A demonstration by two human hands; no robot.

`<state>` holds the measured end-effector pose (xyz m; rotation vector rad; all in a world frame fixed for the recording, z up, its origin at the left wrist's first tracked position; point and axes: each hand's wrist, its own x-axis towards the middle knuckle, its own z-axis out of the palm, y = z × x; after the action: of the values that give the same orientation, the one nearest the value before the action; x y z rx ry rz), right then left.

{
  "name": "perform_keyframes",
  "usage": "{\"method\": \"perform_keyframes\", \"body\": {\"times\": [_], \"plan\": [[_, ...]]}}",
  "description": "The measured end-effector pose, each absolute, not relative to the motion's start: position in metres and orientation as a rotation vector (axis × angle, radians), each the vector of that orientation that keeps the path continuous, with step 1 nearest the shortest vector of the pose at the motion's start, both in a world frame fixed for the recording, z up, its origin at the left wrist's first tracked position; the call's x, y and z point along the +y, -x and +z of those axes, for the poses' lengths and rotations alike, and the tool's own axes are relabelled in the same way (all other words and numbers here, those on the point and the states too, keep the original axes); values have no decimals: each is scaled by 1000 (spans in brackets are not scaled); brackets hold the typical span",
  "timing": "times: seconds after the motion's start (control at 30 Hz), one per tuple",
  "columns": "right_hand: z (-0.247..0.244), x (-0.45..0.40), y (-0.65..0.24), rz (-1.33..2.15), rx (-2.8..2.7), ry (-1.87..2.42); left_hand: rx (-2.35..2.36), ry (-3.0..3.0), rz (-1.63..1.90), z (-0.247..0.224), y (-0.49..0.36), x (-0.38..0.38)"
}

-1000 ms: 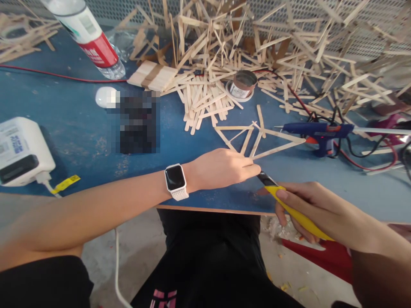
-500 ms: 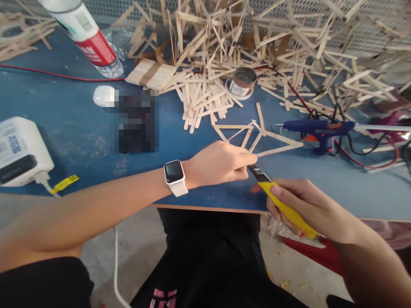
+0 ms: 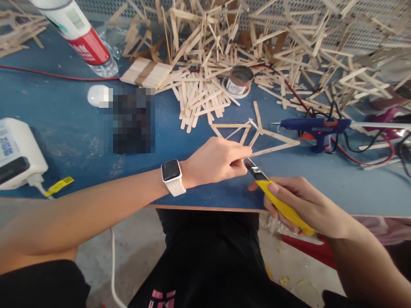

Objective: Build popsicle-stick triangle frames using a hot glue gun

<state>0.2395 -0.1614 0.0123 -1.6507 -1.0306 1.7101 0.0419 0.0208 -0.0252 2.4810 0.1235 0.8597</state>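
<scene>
A yellow utility knife [image 3: 285, 208] is gripped in my right hand [image 3: 305, 201], its blade pointing up and left toward my left fingertips. My left hand [image 3: 221, 160], with a white watch [image 3: 171, 171] on the wrist, is closed at the lower edge of a frame of joined wooden sticks [image 3: 276, 148]. The thumb and fingers come together near the blade tip; what they pinch is too hidden to make out. The stick frame lies on the blue table [image 3: 192, 199], with one stick jutting upward from its middle.
Behind are heaped wooden sticks [image 3: 205, 94], a bundle of sticks [image 3: 146, 73], a brown cup [image 3: 236, 85] and a bottle [image 3: 86, 47]. A blue glue gun [image 3: 316, 126] with cables lies right; a white charger [image 3: 19, 154] is left.
The view has shifted slightly, so most things appear a little farther left. My left index finger has straightened somewhat, and a gap shows between it and the thumb. The knife remains in my right hand.
</scene>
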Motion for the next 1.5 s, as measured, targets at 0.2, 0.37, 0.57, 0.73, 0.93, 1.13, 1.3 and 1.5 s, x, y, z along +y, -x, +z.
{"method": "perform_keyframes", "body": {"times": [0.2, 0.37, 0.57, 0.73, 0.93, 1.13, 1.3, 1.5], "plan": [[13, -161, -240, 1736, -1046, 1662, 52, -2549, 759, -27, -40, 22], [12, -160, -239, 1719, -1042, 1666, 29, -2592, 707, -25, -39, 22], [11, -161, -240, 1730, -1031, 1673, 32, -2614, 707, -25, -39, 21], [12, -162, -239, 1735, -1020, 1661, 66, -2636, 787, -27, -40, 20], [12, -161, -237, 1732, -1019, 1655, 96, -2643, 891, -29, -42, 18], [7, -165, -238, 1676, -1024, 1662, 169, -2598, 929, -28, -41, 20], [8, -166, -238, 1696, -1028, 1652, 141, -2558, 869, -28, -41, 22], [13, -162, -237, 1717, -1048, 1651, 83, -2510, 824, -27, -41, 22]]}}
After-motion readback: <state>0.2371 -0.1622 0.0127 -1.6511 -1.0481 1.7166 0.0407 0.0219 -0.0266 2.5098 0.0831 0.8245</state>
